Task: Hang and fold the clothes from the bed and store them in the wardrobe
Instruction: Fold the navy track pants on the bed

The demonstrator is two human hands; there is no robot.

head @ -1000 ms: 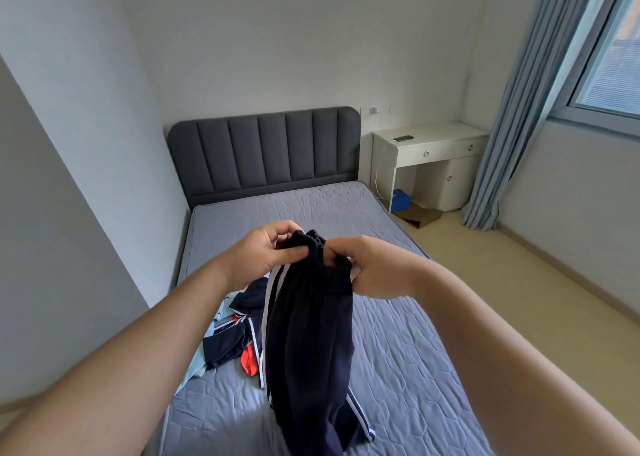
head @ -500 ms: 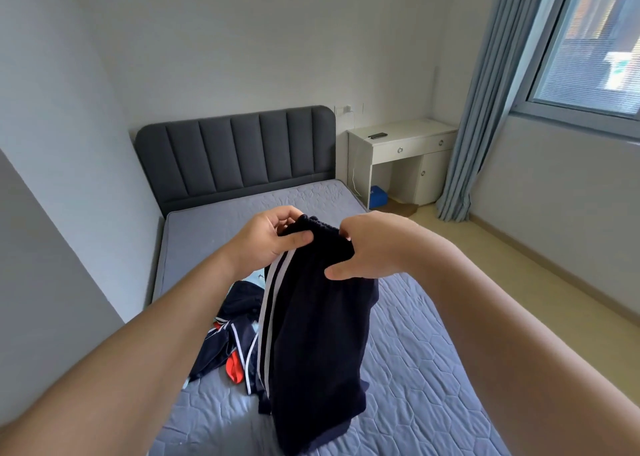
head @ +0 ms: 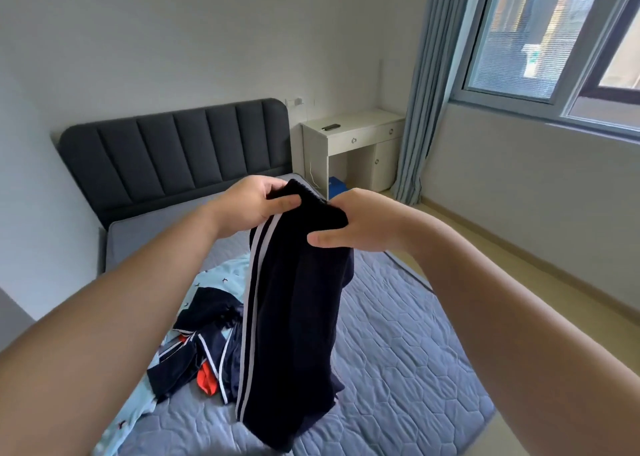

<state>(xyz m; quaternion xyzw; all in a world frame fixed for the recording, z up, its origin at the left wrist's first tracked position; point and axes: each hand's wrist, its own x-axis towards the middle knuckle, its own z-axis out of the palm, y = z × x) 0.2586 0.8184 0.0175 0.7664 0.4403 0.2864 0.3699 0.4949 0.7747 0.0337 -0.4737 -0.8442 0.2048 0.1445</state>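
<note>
The dark pants (head: 294,317) with white stripes hung in the air over the middle of the bed (head: 398,351). They were held up by their top edge. The left hand (head: 249,206) pinched one side of the top, with the thumb in front and the fingers curled behind. The right hand (head: 360,227) gripped the other side. Its thumb lay flat on the front, and its other fingers were hidden behind the cloth. The hands were close together, so the top was bunched up. The low end of the pants hung right by the bed, but I could not tell if it touched.

This looked like the step of getting the pants straight before a fold. To do it well, the hands would need to slide apart along the top until it lay flat. A small shake would let the legs drop even, with the stripes lined up. The bare part of the bed by the right edge looked like the best spot to lay them. That would keep them off the heap of clothes (head: 204,348) near the left edge. No wardrobe could be seen.
</note>
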